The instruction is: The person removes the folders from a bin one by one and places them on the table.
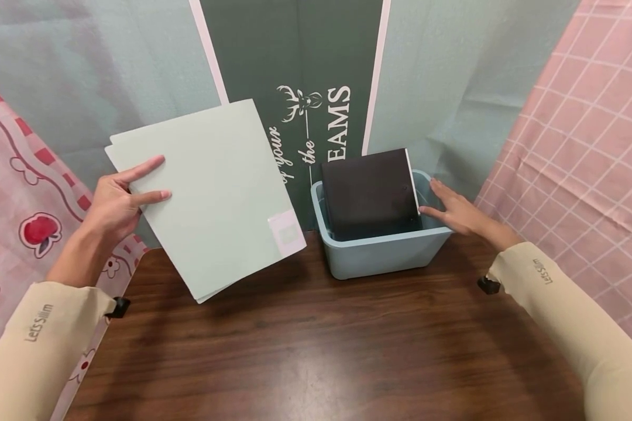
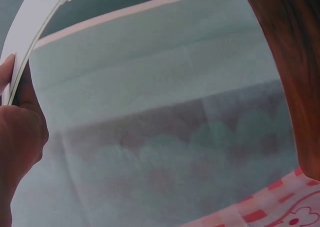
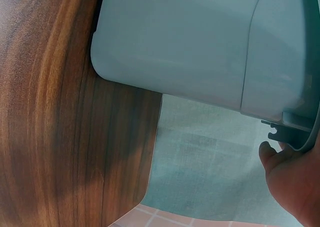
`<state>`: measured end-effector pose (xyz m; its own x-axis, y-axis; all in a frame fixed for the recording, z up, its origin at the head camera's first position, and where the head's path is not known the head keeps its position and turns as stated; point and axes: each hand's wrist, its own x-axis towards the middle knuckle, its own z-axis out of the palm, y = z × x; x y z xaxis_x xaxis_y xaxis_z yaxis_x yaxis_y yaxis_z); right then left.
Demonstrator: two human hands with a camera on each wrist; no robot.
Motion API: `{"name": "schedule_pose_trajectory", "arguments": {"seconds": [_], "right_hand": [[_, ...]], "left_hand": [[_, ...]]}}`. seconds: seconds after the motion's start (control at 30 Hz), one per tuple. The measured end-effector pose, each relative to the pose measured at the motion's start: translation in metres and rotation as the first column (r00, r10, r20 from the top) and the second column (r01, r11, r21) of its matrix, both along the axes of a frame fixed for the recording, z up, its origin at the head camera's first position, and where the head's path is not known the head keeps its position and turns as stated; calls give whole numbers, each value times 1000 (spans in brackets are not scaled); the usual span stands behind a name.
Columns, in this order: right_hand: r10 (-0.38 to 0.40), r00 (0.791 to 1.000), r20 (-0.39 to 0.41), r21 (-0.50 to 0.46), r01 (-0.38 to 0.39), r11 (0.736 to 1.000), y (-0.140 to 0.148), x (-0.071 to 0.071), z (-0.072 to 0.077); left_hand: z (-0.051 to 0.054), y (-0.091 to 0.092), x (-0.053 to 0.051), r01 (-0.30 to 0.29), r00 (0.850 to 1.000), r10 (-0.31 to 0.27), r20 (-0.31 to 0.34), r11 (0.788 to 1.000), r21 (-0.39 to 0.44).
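In the head view my left hand (image 1: 117, 202) grips a pale green folder (image 1: 210, 199) by its left edge, with two fingers spread over the front. The folder is held tilted above the table, with a small pale label (image 1: 287, 233) at its lower right corner. A light blue plastic bin (image 1: 384, 257) stands at the back of the table. Leaning inside it is a black folder or binder (image 1: 368, 196) with a white edge; its lower part is hidden. My right hand (image 1: 455, 210) is at the bin's right rim, fingers extended, one fingertip by the black item's edge.
The brown wood-grain table (image 1: 316, 339) spans the front. Behind it hangs a grey-green curtain (image 1: 426, 76) with a dark printed panel (image 1: 295, 41). Patterned pink cloths hang at the left (image 1: 10, 175) and at the right (image 1: 584, 146).
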<state>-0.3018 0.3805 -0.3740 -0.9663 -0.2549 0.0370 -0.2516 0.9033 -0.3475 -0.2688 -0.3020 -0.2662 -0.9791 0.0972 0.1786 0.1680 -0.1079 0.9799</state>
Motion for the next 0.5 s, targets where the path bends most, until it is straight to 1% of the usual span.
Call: {"name": "schedule_pose_trajectory", "arguments": {"seconds": [0.1,0.27,0.33,0.5], "right_hand": [[1,1000,10,4,-1,1000,0,0,1],[2,1000,9,11,-2,1000,0,-1,0],[0,1000,8,11,0,1000,0,-1,0],[-7,1000,1,3,7,1000,0,0,0]], "left_hand": [[-4,-7,-3,15,999,-13,31,999,-51],[-12,-19,-5,39,998,-32,59,991,-130],[-14,-22,-6,47,997,-36,75,988,-148],[-20,-28,-9,72,990,-52,128,985,-158]]}}
